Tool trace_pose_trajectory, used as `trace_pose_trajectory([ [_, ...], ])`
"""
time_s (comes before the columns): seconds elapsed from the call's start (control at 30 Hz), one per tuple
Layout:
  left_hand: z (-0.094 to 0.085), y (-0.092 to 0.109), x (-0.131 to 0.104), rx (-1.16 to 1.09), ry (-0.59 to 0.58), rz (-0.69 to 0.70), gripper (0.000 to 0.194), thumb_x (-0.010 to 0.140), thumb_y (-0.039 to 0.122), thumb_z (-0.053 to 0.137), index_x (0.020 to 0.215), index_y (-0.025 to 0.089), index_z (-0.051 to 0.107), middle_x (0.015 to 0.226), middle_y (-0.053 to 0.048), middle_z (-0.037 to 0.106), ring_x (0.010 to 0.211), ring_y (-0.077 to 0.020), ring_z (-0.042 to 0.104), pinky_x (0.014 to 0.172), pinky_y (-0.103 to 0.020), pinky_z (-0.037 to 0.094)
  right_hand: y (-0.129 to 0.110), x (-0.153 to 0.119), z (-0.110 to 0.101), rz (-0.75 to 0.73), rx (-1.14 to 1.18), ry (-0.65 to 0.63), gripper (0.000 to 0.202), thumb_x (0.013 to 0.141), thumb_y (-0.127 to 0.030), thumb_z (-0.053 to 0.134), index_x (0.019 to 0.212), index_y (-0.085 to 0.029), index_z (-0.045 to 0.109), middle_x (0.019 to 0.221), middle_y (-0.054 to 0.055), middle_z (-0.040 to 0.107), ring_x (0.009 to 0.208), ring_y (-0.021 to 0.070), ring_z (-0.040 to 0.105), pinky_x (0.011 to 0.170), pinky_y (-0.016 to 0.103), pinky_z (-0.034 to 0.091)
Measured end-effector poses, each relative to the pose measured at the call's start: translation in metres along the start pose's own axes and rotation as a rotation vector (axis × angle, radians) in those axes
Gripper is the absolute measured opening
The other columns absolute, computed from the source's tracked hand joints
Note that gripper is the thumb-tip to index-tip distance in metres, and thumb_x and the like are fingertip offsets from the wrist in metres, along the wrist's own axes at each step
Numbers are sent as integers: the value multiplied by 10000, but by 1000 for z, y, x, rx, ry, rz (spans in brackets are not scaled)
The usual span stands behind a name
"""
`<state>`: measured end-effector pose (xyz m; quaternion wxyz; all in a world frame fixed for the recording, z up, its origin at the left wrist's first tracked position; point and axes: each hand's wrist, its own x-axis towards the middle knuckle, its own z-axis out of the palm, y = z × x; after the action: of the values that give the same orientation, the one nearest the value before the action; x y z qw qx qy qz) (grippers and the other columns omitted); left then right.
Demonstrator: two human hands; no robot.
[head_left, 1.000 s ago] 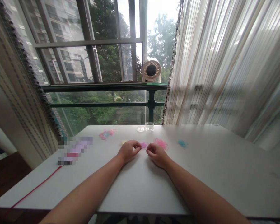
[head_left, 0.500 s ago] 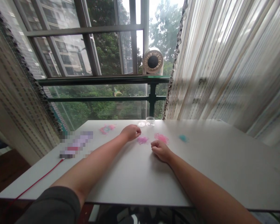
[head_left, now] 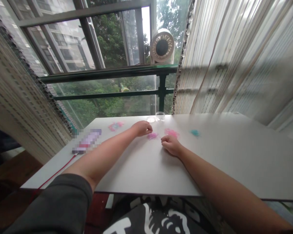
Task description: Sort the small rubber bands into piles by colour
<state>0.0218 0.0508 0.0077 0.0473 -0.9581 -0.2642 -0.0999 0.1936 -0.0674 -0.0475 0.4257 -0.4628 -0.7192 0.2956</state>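
Observation:
My left hand [head_left: 143, 128] is closed, its fingertips curled beside a small purple pile [head_left: 152, 136] of what look like thin elastic bands. Whatever those fingers pinch, if anything, is too small to make out. Just in front of a pink pile [head_left: 172, 133] of similar bands, my right hand [head_left: 171, 145] is closed in a fist that hides its contents. A teal pile [head_left: 195, 132] lies farther right, and a mixed pink and blue pile [head_left: 116, 126] lies to the left. Behind the hands stand a clear round container [head_left: 160, 117] and its flat clear lid [head_left: 150, 119].
A blurred-out phone-like object [head_left: 87, 141] with a red cable [head_left: 56, 171] lies on the left of the white table [head_left: 136, 172]. A round fan [head_left: 162, 47] stands on the green railing [head_left: 107, 74] behind the table. Curtains [head_left: 210, 65] hang at both sides.
The view has tipped downward, so the table sits higher and more of the shirt shows. Both hands keep nearly the same places beside the piles, still closed.

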Motion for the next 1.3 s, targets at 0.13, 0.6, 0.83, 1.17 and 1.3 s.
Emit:
trace_pose_trajectory([
  [0.13,-7,2,0,49,-71,40,227,776,260,533,880,225,731,875,-32,684,759,-144,593,701,-213,416,0,-1,1,-1,1,9,193,561,-228,378,459,-211,215,479,-60,165,463,73,191,457,259,121],
  [0.6,-108,-90,-70,37,-316,-485,295,751,288,530,985,218,696,929,-28,704,720,-134,591,591,-168,387,3,-2,3,5,-18,21,185,559,-247,366,468,-215,208,480,-58,171,461,79,202,461,254,128],
  [0.83,-108,-119,-104,80,-459,-632,229,622,221,634,828,194,729,799,-30,721,652,-132,597,583,-180,398,11,-2,3,8,-22,-15,187,574,-254,377,481,-221,218,478,-64,175,449,79,200,445,249,137],
  [1.17,-54,-95,-99,142,-442,-624,328,589,333,689,897,222,714,903,-34,714,760,-167,619,720,-222,442,12,-2,3,-4,-69,-12,186,584,-242,378,489,-214,221,493,-62,181,468,82,214,465,250,150],
  [1.3,-44,-94,-98,157,-408,-647,253,565,239,678,813,212,716,860,-33,713,753,-175,616,722,-231,444,7,-2,3,-5,-80,1,188,577,-251,379,477,-214,224,486,-59,192,471,85,227,470,254,153],
])
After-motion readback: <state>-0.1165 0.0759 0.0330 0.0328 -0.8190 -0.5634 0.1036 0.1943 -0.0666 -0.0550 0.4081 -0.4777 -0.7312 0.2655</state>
